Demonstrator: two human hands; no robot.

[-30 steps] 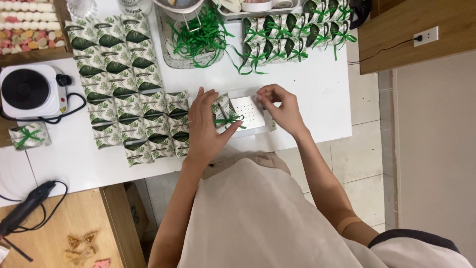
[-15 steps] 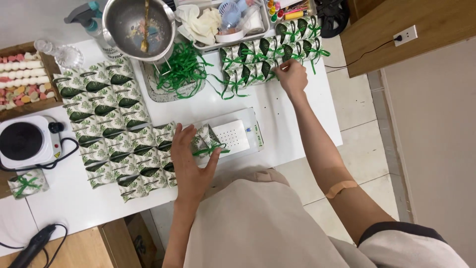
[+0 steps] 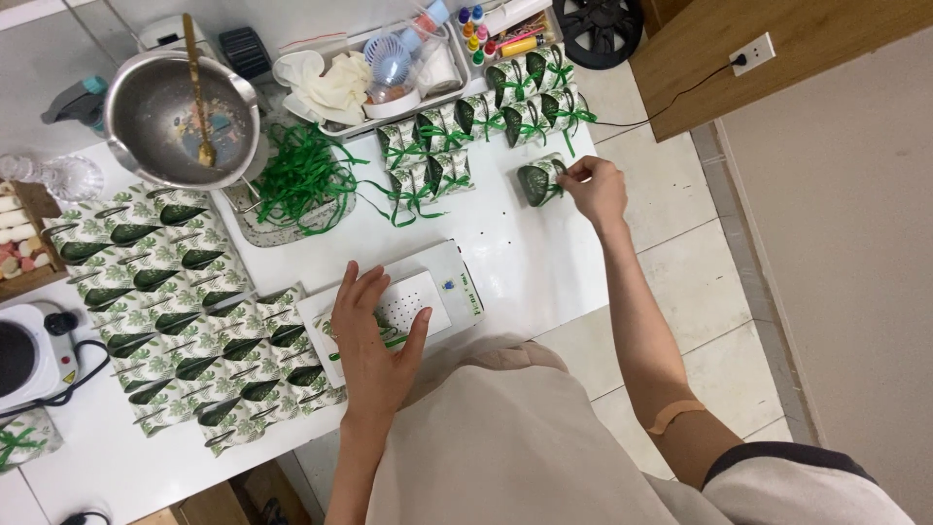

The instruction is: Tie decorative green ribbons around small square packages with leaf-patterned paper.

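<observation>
My right hand (image 3: pixel 595 190) reaches far across the white table (image 3: pixel 544 267) and grips a small leaf-patterned box tied with green ribbon (image 3: pixel 539 182). That box sits at the right end of a cluster of several tied boxes (image 3: pixel 466 131). My left hand (image 3: pixel 374 340) lies flat, fingers spread, on a white flat device (image 3: pixel 428 297) near the table's front edge. A strand of green ribbon (image 3: pixel 394 340) and a bit of leaf-printed box show under its palm.
Several flat leaf-printed boxes (image 3: pixel 185 311) cover the table's left. A steel bowl with a spoon (image 3: pixel 175 117), a heap of green ribbon (image 3: pixel 306 180), a tray of gloves and bottles (image 3: pixel 379 73) and a hot plate (image 3: pixel 24 355) stand around. Tiled floor (image 3: pixel 700 292) lies right.
My right hand left the box at the white device, went out to the tied boxes at the far right, and now holds one there. My left hand stayed on the device and flattened.
</observation>
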